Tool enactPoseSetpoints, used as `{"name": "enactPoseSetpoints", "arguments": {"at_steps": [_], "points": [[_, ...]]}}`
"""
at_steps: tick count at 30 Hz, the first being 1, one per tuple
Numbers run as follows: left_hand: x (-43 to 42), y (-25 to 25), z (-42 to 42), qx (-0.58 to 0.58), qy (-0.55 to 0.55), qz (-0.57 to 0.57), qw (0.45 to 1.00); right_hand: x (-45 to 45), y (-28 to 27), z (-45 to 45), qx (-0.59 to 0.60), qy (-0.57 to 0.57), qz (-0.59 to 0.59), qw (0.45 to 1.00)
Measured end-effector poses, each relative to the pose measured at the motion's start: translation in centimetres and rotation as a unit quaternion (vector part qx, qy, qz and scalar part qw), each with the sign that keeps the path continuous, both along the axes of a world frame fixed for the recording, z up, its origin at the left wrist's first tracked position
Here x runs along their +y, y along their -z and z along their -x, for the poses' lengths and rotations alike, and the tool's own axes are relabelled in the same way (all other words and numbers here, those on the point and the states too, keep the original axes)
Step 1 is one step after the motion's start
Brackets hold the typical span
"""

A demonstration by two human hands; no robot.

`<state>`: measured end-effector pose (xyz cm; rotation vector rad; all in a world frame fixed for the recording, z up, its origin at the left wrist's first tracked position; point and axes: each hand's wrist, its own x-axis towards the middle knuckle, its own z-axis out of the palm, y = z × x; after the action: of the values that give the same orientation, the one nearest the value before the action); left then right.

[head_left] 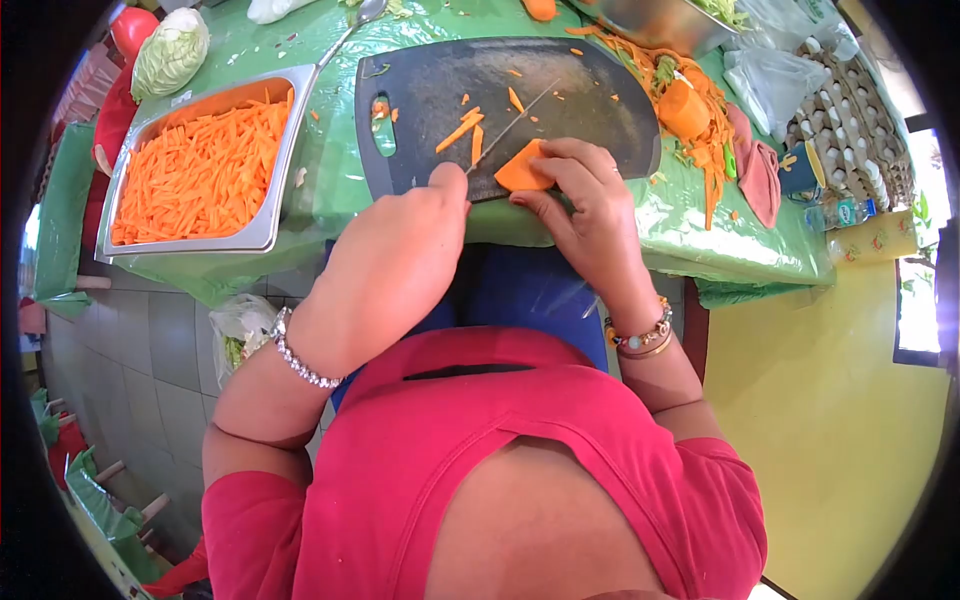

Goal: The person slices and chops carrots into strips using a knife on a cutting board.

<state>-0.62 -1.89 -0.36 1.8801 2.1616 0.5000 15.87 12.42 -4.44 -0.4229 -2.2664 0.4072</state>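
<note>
My left hand (395,255) is closed around the handle of a knife (515,122), whose thin blade slants up and to the right over the dark cutting board (590,80). The handle itself is mostly hidden in my fist. My right hand (590,200) grips a chunk of carrot (522,170) at the board's near edge, fingers on top and thumb at the near side. Just right of the blade, the chunk rests on the board. Several cut carrot sticks (460,132) lie left of the blade, with small orange bits scattered around.
A metal pan (283,205) of carrot strips stands at left, beside a spoon (370,10) and cabbage (172,55). At right are carrot peelings (715,150), a carrot piece (684,108), a cloth (757,175), a mug (800,172), egg trays (850,125) and a metal bowl (660,25).
</note>
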Motion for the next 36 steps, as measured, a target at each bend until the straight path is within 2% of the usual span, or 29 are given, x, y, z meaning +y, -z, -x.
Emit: {"name": "enactPoseSetpoints", "arguments": {"at_steps": [5,17,25,27,28,30,31,33,34,35,36], "points": [[-0.1,0.3,-1.1,-0.049,0.022,-0.007,0.999,0.2,0.7,0.3,0.001,-0.005,-0.015,1.000],[0.4,0.0,-1.5,0.008,-0.016,0.054,0.998,1.4,0.1,0.3,-0.008,-0.046,0.032,0.998],[1.0,0.7,-0.9,-0.060,-0.009,0.003,0.998,1.9,-1.2,0.0,-0.062,-0.058,0.040,0.996],[0.7,0.5,-0.9,-0.064,-0.005,0.018,0.998,2.4,-2.8,0.0,-0.091,-0.040,0.003,0.995],[0.6,0.7,-0.9,-0.065,0.007,-0.009,0.998,3.4,-3.6,0.4,-0.106,-0.004,-0.019,0.994],[0.7,0.7,-1.0,-0.100,-0.009,-0.003,0.995,4.7,-7.5,2.6,-0.038,-0.052,-0.108,0.992],[0.8,0.8,-1.0,-0.121,-0.010,-0.003,0.993,5.0,-9.0,3.6,-0.039,-0.074,-0.103,0.991],[0.9,0.4,-0.8,-0.130,-0.025,0.026,0.991,4.5,-9.2,6.6,-0.030,-0.092,-0.112,0.989],[0.9,0.3,-0.8,-0.157,-0.018,0.043,0.986,4.9,-7.0,7.3,-0.026,-0.100,-0.107,0.989],[0.6,0.7,-0.9,-0.157,-0.025,0.048,0.986,5.7,-3.0,7.9,-0.121,-0.091,-0.095,0.984],[0.5,0.9,-0.9,-0.157,-0.009,0.048,0.986,5.6,-1.6,8.4,-0.216,-0.075,-0.085,0.970]]}}
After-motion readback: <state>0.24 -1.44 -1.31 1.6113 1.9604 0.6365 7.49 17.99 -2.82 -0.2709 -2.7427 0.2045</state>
